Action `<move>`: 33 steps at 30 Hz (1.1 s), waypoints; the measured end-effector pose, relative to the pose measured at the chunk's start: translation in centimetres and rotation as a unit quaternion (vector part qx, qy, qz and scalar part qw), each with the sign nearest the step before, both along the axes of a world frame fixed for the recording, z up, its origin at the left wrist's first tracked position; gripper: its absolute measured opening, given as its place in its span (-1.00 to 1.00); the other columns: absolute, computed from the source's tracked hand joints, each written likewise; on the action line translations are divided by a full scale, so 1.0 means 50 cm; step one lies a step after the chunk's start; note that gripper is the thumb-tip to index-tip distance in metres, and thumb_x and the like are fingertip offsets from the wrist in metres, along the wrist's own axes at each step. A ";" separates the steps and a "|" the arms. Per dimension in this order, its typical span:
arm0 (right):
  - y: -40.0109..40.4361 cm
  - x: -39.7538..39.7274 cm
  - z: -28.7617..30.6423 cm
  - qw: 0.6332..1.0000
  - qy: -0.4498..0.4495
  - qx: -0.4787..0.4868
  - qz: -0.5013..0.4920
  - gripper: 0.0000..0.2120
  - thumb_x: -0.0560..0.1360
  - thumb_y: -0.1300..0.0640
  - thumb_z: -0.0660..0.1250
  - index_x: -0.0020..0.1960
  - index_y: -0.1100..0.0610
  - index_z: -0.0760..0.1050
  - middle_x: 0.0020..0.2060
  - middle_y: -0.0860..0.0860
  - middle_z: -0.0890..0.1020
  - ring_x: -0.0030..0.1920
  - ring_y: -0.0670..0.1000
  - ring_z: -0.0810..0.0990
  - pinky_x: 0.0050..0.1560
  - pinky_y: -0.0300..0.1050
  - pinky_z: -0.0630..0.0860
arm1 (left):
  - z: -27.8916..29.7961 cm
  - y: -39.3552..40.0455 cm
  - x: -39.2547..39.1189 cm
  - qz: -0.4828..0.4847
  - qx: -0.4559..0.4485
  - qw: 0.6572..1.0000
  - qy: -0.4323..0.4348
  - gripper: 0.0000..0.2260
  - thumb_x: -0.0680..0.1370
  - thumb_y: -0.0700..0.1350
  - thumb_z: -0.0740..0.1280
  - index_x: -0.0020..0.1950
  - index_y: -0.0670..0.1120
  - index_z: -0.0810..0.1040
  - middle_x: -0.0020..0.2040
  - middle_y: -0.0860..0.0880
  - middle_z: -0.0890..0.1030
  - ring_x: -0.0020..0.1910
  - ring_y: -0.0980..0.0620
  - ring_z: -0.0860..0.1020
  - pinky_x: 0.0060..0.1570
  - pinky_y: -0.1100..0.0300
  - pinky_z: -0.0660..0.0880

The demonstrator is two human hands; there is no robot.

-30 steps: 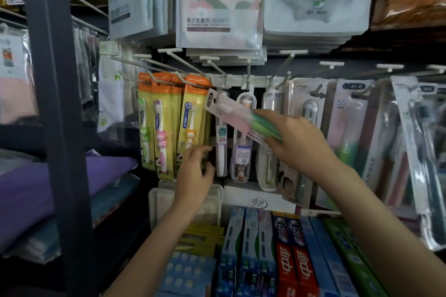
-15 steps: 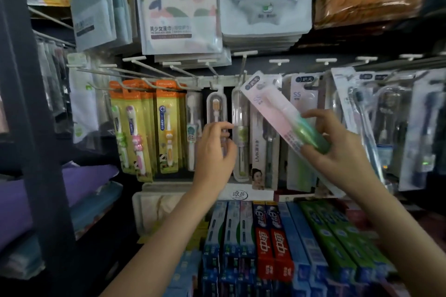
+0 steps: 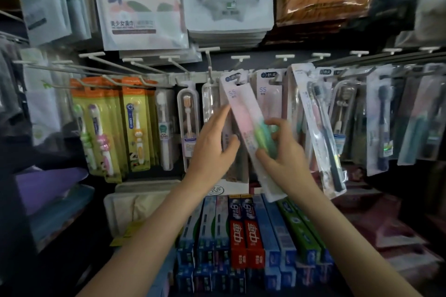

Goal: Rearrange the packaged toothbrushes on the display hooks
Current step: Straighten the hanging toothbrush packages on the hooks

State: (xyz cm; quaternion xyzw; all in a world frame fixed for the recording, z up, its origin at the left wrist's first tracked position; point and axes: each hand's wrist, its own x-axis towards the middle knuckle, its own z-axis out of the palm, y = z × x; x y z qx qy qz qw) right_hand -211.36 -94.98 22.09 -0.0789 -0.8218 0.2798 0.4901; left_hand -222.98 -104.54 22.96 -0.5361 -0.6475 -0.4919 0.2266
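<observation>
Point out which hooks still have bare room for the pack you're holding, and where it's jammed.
Free: the long hook wires stand bare in front of the orange-topped packs. Crowded: the packs right of the pink pack in the right hand overlap, with the black-brush pack slanting across them.

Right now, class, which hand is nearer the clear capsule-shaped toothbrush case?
Left. The left hand is just right of the clear capsule-shaped toothbrush case; the right hand is farther right, holding the pink toothbrush pack.
</observation>
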 end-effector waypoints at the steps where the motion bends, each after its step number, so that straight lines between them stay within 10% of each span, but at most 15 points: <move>1: -0.001 -0.003 -0.005 1.000 -0.011 0.009 -0.005 -0.64 0.48 0.23 0.32 0.22 0.08 0.30 -0.06 -0.12 0.46 -0.19 -0.25 0.51 -0.22 -0.35 0.53 | -0.001 0.003 0.002 0.015 0.011 1.000 0.007 -0.50 0.55 -0.19 0.24 0.48 -0.08 0.19 0.45 0.04 0.24 0.39 0.24 0.14 0.38 0.33 0.09; 10: 0.049 0.130 0.061 0.994 0.108 -0.034 -0.001 -0.81 0.51 0.27 0.24 0.08 0.07 0.41 -0.08 -0.03 0.50 -0.15 -0.02 0.58 -0.21 -0.20 0.57 | 0.014 0.036 0.077 0.070 0.095 0.990 0.075 -0.60 0.49 -0.17 0.16 0.33 -0.14 0.40 0.30 -0.11 0.35 0.31 0.11 0.26 0.31 0.47 0.08; 19: 0.321 0.225 0.037 0.957 0.033 -0.081 -0.276 -0.46 0.45 0.09 0.38 0.33 0.25 0.26 0.28 0.22 0.30 0.29 0.23 0.27 0.25 0.06 0.30 | 0.039 0.179 0.190 0.120 0.013 0.980 0.161 -0.51 0.50 0.12 0.11 0.38 -0.04 0.38 0.46 -0.11 0.24 0.46 -0.12 0.10 0.37 -0.09 0.05; 24: 0.392 0.225 0.002 0.970 -0.048 -0.095 -0.218 -0.41 0.46 0.12 0.39 0.37 0.25 0.20 0.04 0.20 0.48 0.07 0.19 0.49 -0.14 -0.11 0.32 | 0.028 0.238 0.222 0.200 -0.025 0.964 0.175 -0.55 0.51 0.02 0.29 0.38 -0.07 0.38 0.50 -0.16 0.14 0.49 -0.20 0.00 0.39 -0.18 -0.03; 33: 0.429 0.263 -0.006 0.987 -0.061 -0.057 -0.137 -0.48 0.50 0.13 0.34 0.40 0.17 0.24 -0.07 0.07 0.50 -0.13 -0.01 0.44 -0.23 -0.29 0.28 | 0.017 0.310 0.292 0.223 0.006 0.929 0.294 -0.59 0.48 -0.19 0.24 0.34 -0.09 0.40 0.47 -0.18 0.22 0.47 -0.15 0.06 0.40 -0.14 0.03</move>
